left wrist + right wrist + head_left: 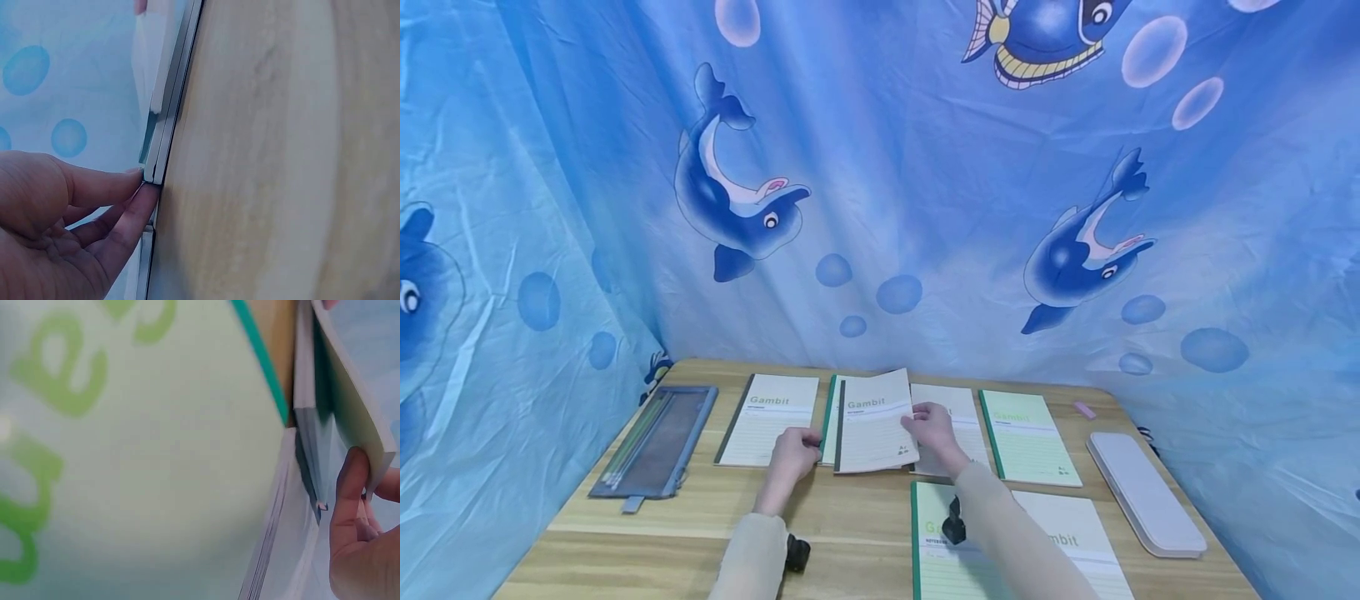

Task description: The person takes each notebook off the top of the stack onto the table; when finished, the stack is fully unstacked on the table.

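Note:
My right hand [934, 429] pinches the right edge of a white notebook with a dark spine [872, 425]. In the right wrist view, that raised notebook [356, 387] slants above the ones below, between the thumb and fingers of the right hand [362, 531]. Under it lies a green-spined notebook [829, 433], mostly covered. My left hand [795, 454] is at this lower notebook's left side. Seen from the left wrist, the left hand [81, 219] pinches a corner of the lower notebooks' edges [156, 150] between thumb and finger; how many layers it grips, I cannot tell.
Left stand a dark-spined notebook [775, 417] and a mesh pencil pouch [658, 442]. Rightward are another white notebook [966, 417], a green one [1030, 437], a pink eraser [1084, 409] and a pale case [1146, 496]. Two notebooks lie nearer, one green [936, 562], one white [1086, 542].

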A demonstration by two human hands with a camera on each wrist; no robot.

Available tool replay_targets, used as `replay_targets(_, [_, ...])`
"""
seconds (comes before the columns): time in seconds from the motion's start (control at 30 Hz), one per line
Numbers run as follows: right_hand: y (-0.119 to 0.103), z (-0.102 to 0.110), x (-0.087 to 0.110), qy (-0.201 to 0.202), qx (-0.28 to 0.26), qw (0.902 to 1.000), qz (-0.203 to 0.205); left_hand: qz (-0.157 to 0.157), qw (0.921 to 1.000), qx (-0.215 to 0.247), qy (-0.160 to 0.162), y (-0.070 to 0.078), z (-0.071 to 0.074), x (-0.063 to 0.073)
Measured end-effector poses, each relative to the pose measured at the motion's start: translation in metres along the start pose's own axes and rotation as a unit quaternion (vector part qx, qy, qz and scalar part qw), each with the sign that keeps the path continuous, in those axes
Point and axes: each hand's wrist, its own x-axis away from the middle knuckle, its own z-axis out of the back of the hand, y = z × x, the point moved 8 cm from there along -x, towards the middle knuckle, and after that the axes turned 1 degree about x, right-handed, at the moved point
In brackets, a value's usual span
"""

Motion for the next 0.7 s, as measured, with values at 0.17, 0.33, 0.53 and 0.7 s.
replay_targets(0.17, [0.005, 0.004, 0.005, -0.004, -0.042, 0.9987, -0.030, 0.000, 1.0000, 0.000, 0.001, 0.000, 0.000, 0.000])
replay_targets(0.33, [0.005, 0.006, 0.015, -0.010, -0.061, 0.9968, -0.049, -0.002, 1.0000, -0.003, -0.003, 0.001, 0.001, 0.002])
replay_targets(0.53, [0.003, 0.012, 0.030, -0.015, -0.085, 0.9946, -0.057, -0.001, 1.0000, 0.000, -0.002, 0.001, 0.001, 0.002])
replay_targets(0.7, [0.008, 0.018, 0.046, -0.014, -0.095, 0.9933, -0.063, -0.002, 1.0000, 0.003, -0.001, 0.003, 0.001, 0.003])
